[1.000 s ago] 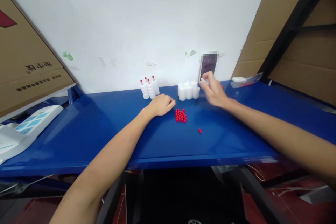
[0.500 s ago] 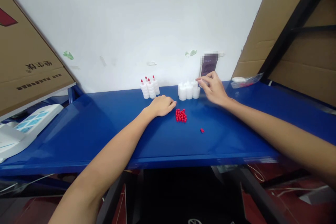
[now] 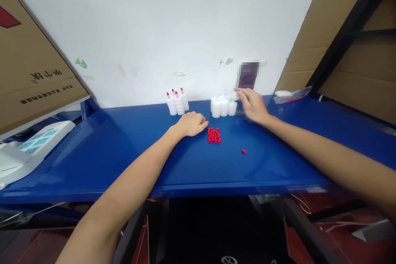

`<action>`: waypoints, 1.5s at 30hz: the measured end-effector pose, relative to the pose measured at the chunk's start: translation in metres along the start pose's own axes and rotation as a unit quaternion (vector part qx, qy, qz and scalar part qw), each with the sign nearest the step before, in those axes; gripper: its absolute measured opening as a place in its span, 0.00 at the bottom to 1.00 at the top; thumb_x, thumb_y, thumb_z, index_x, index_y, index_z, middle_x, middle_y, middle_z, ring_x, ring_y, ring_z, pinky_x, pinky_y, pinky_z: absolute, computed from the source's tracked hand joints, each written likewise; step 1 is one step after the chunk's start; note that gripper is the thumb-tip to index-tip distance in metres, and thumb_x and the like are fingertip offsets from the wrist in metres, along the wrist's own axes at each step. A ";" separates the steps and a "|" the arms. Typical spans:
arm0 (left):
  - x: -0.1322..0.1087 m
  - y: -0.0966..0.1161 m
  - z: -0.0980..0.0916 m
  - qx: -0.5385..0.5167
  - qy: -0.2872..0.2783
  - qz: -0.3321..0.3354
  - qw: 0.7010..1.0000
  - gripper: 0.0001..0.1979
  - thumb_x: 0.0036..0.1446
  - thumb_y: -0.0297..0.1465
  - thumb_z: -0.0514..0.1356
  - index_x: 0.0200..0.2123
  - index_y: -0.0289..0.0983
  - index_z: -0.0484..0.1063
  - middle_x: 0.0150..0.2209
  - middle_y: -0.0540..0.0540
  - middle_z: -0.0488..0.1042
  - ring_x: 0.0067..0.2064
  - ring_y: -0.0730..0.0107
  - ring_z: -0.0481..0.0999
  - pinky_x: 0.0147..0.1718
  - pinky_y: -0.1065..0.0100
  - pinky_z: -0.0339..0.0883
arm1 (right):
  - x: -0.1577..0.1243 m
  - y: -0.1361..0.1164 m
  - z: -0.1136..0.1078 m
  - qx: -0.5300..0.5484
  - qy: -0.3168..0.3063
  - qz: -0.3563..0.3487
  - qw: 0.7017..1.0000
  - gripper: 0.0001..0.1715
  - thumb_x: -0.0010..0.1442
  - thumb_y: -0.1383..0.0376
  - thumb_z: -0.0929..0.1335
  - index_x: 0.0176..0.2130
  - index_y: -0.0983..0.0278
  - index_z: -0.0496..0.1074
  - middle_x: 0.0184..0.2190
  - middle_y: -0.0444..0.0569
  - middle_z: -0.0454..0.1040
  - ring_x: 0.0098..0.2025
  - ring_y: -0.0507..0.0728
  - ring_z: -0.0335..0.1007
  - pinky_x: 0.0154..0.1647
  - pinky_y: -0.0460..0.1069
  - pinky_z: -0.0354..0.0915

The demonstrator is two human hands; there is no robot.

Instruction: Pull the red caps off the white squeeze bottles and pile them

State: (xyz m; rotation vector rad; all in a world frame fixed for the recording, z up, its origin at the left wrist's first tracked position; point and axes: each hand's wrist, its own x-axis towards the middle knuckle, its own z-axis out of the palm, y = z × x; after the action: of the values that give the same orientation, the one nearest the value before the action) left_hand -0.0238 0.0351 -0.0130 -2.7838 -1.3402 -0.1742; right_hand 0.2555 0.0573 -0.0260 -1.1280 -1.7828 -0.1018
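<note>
My left hand (image 3: 192, 124) rests palm down on the blue table with its fingers curled in; nothing shows in them. Just right of its thumb lies a tight cluster of small red caps (image 3: 214, 135). One loose red cap (image 3: 244, 152) lies apart, nearer the front edge. My right hand (image 3: 254, 105) pinches a white squeeze bottle (image 3: 235, 96) near its top, at the back right of a group of white bottles (image 3: 223, 108). The fingers partly cover that bottle. Several white bottles with red tips (image 3: 177, 104) stand upright behind my left hand.
A dark phone-like object (image 3: 247, 81) leans on the wall behind my right hand. Further right lies a clear plastic bag (image 3: 292, 95). A white device with blue panels (image 3: 38, 146) sits at the table's left end. Cardboard (image 3: 34, 57) borders the left side.
My right hand has moved slightly right, and a white bottle beside its fingertips shows more clearly. The loose red cap has rolled a little right and turned. My left hand stays put.
</note>
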 end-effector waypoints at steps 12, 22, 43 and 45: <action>-0.002 -0.005 -0.001 -0.048 0.019 0.040 0.998 0.20 0.70 0.41 0.47 0.37 0.38 0.75 0.30 0.43 0.78 0.32 0.60 0.76 0.31 0.64 0.58 | -0.001 -0.007 -0.001 0.030 -0.028 0.086 0.995 0.24 0.66 0.50 0.64 0.44 0.63 0.81 0.40 0.54 0.83 0.38 0.64 0.77 0.44 0.56 0.68; 0.000 -0.004 0.000 -0.115 0.050 0.084 0.989 0.15 0.68 0.38 0.53 0.43 0.38 0.77 0.30 0.47 0.78 0.29 0.66 0.74 0.31 0.67 0.58 | 0.001 -0.010 -0.004 -0.053 -0.076 0.036 0.995 0.25 0.71 0.51 0.59 0.46 0.63 0.78 0.39 0.54 0.81 0.40 0.63 0.76 0.41 0.53 0.63; 0.003 -0.011 -0.007 -0.267 0.004 0.031 0.963 0.12 0.60 0.35 0.61 0.36 0.36 0.84 0.35 0.44 0.84 0.33 0.68 0.78 0.35 0.68 0.68 | 0.000 -0.100 -0.050 -0.017 -0.535 -0.019 0.845 0.19 0.62 0.48 0.68 0.33 0.61 0.70 0.27 0.47 0.74 0.27 0.55 0.67 0.29 0.50 0.56; 0.002 -0.012 -0.008 -0.276 -0.003 0.026 0.961 0.13 0.59 0.36 0.61 0.36 0.36 0.84 0.36 0.44 0.84 0.34 0.67 0.79 0.35 0.68 0.69 | 0.000 -0.099 -0.052 -0.017 -0.585 0.027 0.810 0.20 0.60 0.48 0.70 0.32 0.61 0.70 0.25 0.46 0.75 0.26 0.55 0.69 0.29 0.50 0.59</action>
State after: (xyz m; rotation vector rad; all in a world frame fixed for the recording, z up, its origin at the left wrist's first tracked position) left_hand -0.0321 0.0433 -0.0048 -3.2560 -1.3908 -0.6284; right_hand 0.2193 -0.0253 0.0398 -1.3822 -2.8009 0.7704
